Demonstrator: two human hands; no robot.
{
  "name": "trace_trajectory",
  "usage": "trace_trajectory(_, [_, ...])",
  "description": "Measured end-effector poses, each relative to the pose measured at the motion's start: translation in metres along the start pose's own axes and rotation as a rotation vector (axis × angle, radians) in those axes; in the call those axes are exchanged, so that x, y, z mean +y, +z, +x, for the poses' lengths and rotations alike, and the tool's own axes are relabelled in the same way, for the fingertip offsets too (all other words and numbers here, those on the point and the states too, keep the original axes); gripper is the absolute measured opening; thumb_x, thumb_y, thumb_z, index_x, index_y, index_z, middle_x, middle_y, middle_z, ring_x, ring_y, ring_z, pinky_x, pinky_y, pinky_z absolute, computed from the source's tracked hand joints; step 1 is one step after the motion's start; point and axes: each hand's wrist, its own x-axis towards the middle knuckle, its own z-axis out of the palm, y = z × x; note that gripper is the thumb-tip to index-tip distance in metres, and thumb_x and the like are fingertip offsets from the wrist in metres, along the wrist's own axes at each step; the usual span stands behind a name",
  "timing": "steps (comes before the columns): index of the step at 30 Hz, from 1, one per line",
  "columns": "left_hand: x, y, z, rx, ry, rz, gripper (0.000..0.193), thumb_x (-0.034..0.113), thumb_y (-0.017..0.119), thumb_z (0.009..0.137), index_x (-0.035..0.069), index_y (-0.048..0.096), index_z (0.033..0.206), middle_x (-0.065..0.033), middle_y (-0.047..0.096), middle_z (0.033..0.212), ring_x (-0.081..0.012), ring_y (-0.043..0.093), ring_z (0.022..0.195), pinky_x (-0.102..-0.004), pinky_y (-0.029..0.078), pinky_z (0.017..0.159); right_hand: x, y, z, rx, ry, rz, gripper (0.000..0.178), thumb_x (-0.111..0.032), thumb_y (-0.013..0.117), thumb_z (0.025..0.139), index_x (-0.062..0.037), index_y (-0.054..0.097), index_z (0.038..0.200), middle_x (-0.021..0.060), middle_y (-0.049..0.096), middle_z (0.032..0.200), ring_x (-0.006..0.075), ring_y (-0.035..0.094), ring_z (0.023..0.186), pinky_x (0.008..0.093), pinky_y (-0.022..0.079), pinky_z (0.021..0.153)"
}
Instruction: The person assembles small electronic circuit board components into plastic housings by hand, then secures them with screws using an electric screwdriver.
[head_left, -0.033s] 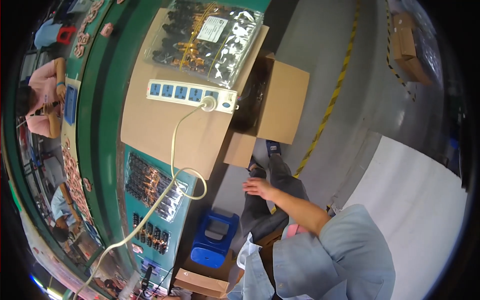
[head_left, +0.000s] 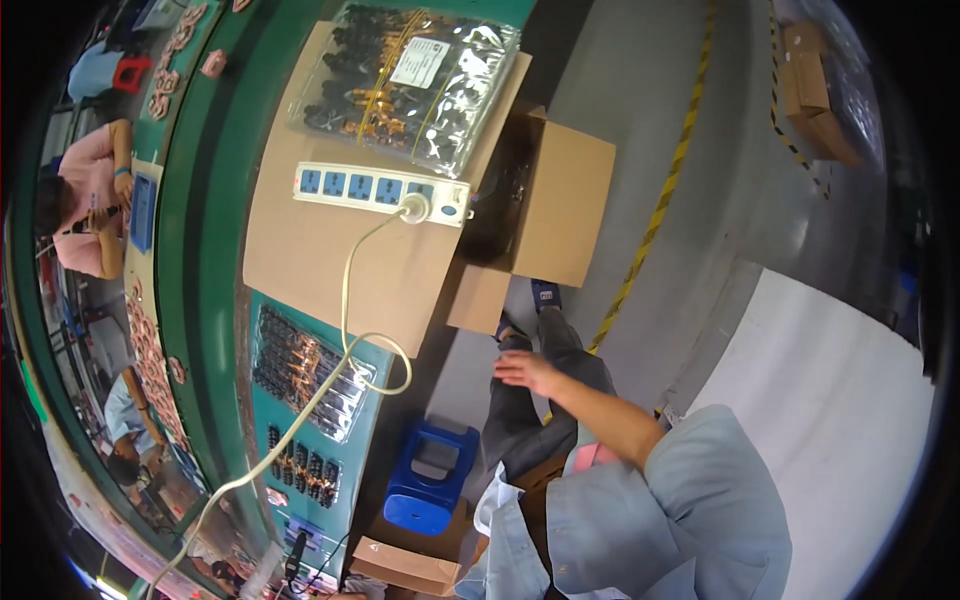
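My right hand [head_left: 527, 372] is held over my dark-trousered legs [head_left: 520, 420], fingers stretched out and nothing in them. My left hand does not show. To the left, on a cardboard sheet [head_left: 300, 260], lies a white power strip [head_left: 380, 190] with one plug [head_left: 415, 208] in it. Its pale cable [head_left: 290, 440] loops down across the bench. Above the strip lies a clear bag [head_left: 410, 85] of black and orange parts with a white label. Lower down are another clear bag [head_left: 310, 370] of such parts and a row of loose black-and-copper parts [head_left: 302, 468].
An open carton [head_left: 565, 205] stands beside the green bench [head_left: 210, 300]. Below it are a blue plastic stool [head_left: 430, 480] and another carton [head_left: 405, 565]. Yellow-black tape [head_left: 660, 210] marks the floor. A white surface [head_left: 820, 420] is at right. Co-workers [head_left: 95, 200] sit across the bench.
My right hand has shifted slightly to the right over my legs, and its fingers look a little closer together. The things on the bench keep their places.
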Motion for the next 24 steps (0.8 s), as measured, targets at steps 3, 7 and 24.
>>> trace_trajectory(3, [-0.007, 0.009, -0.012, 0.022, 0.052, -0.053, 0.02, 0.019, 0.052, 0.087, 0.003, 0.063, 0.09, -0.0106, 0.063, 0.083, -0.023, 0.059, 0.072, -0.0328, 0.047, 0.067, -0.036, -0.039, -0.025, 0.09, -0.13, 0.038, 0.035, -0.019, 0.063, 0.084, -0.0106, 0.053, 0.116, 0.0111, 0.063, 0.111, 0.027, 0.065, 0.097, 0.032, 0.051, 0.079])
trace_trajectory(7, [-0.03, 0.012, -0.011, 0.051, 0.117, -0.116, 0.018, 0.016, 0.052, 0.087, 0.002, 0.063, 0.093, -0.0104, 0.064, 0.087, -0.023, 0.06, 0.074, -0.0324, 0.047, 0.069, -0.089, -0.061, -0.049, 0.268, -0.207, 0.068, 0.038, -0.016, 0.062, 0.084, -0.0104, 0.053, 0.12, 0.0087, 0.065, 0.106, 0.0239, 0.066, 0.091, 0.028, 0.051, 0.075])
trace_trajectory(24, [-0.152, 0.408, 0.326, -0.173, -0.919, -0.537, 0.03, 0.02, 0.056, 0.091, -0.002, 0.054, 0.112, -0.0138, 0.065, 0.092, -0.0252, 0.064, 0.08, -0.0378, 0.056, 0.074, -0.01, -0.168, -0.002, 0.839, -0.787, -1.514, 0.029, -0.013, 0.067, 0.064, -0.0076, 0.062, 0.093, 0.0077, 0.059, 0.106, 0.0305, 0.051, 0.105, 0.0417, 0.039, 0.091])
